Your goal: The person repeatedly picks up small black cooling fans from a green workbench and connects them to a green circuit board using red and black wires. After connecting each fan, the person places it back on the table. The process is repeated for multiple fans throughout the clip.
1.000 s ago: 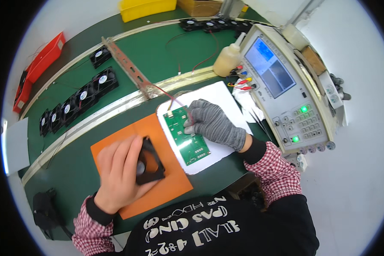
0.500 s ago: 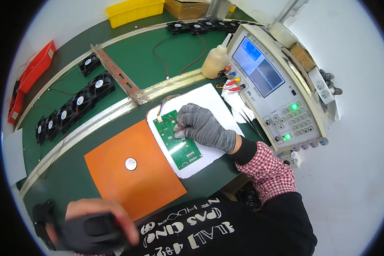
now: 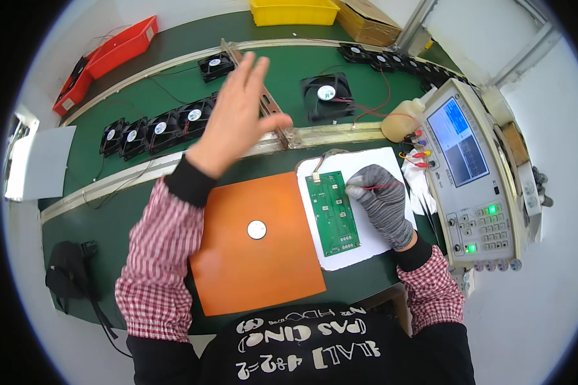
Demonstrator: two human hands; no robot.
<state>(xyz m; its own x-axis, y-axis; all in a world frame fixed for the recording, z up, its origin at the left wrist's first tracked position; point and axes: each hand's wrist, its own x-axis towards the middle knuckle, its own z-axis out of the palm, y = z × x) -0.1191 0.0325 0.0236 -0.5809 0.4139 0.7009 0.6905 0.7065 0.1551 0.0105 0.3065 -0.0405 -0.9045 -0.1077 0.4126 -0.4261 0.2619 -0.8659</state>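
Note:
My left hand (image 3: pixel 232 115), bare, is open with its fingers stretched out. It is over the left middle of the bench, beside a slotted metal bar (image 3: pixel 268 101), and holds nothing. To its right, a black cooling fan (image 3: pixel 311 106) with a round white label lies on the green mat, red leads trailing to the right. My right hand (image 3: pixel 382 205), in a grey knit glove, pinches a thin red wire (image 3: pixel 385 186) at the right edge of a green circuit board (image 3: pixel 335 221). The board rests on a white pad (image 3: pixel 366 253); a white connector with leads sits at its top.
An orange mat (image 3: pixel 257 276) with a silvery disc (image 3: pixel 257 230) lies left of the pad. Several fans (image 3: pixel 160 128) line the left. At right are a tester with a screen (image 3: pixel 472 173), tweezers (image 3: pixel 430 221) and a bottle (image 3: pixel 401 122). A black pouch (image 3: pixel 70 273) is left.
My left hand has let go of the black fan it held low at the left and moved up, opening. The fan now lies on the green mat. My right hand has shifted to the board's edge.

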